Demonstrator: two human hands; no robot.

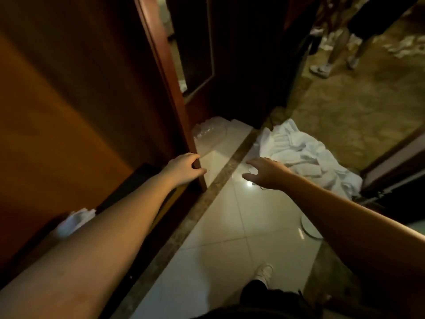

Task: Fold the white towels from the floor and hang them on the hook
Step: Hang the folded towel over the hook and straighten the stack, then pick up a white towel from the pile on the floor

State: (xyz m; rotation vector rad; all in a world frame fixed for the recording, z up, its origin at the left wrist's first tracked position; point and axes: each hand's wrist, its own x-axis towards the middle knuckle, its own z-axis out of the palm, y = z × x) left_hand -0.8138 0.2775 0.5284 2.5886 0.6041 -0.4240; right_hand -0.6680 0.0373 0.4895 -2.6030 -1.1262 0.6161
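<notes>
A crumpled heap of white towels [305,155] lies on the floor at the right, where the tiles meet the carpet. My right hand [264,172] reaches out just left of the heap, fingers spread and relaxed, holding nothing. My left hand [184,166] is stretched forward by the edge of the wooden door frame [177,111], fingers loosely curled, empty. It is unclear whether it touches the frame. A small piece of white cloth [73,221] shows behind my left forearm. No hook is in view.
Glossy white floor tiles [218,238] with a brown marble strip [197,210] run ahead. A white plate [309,229] lies on the tiles under my right arm. Another person's legs [335,49] stand on the carpet at the back right, among scattered white items. My shoe [264,273] is below.
</notes>
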